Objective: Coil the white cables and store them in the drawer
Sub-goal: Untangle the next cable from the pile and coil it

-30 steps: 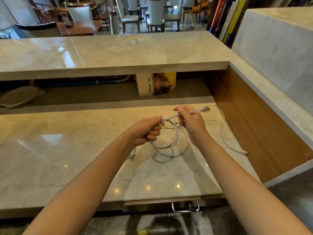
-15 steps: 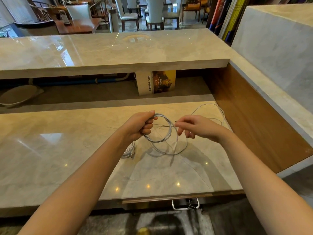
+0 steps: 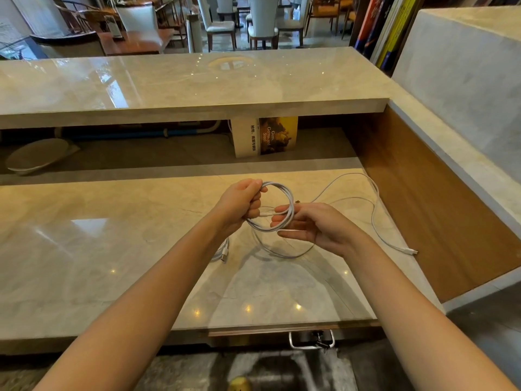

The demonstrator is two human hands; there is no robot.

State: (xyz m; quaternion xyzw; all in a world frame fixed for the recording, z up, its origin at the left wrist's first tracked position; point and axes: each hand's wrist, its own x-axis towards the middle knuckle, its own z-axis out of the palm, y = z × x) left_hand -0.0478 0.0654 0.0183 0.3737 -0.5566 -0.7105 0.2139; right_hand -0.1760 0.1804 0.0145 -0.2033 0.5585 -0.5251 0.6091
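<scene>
A white cable [image 3: 282,190] is partly wound into a small coil above the marble desk [image 3: 112,249]. My left hand [image 3: 239,203] pinches the coil at its upper left. My right hand [image 3: 310,227] has its fingers spread and pushed through the loop, touching the strands. The cable's loose tail [image 3: 375,221] runs right across the desk and ends in a plug [image 3: 410,251] near the wooden side panel. A second white cable [image 3: 222,251] lies on the desk, mostly hidden under my left forearm. The drawer's metal handle [image 3: 311,341] shows below the desk's front edge; the drawer is shut.
A raised marble counter [image 3: 197,86] runs across behind the desk. A book [image 3: 266,136] stands in the recess under it, with a shallow dish [image 3: 36,156] at the left. A wooden panel [image 3: 437,207] walls off the right side. Chairs and tables stand beyond.
The coil has been tightened into a smaller ring. My right hand let go of the strand and now reaches through the loop with open fingers. My left hand kept its grip.
</scene>
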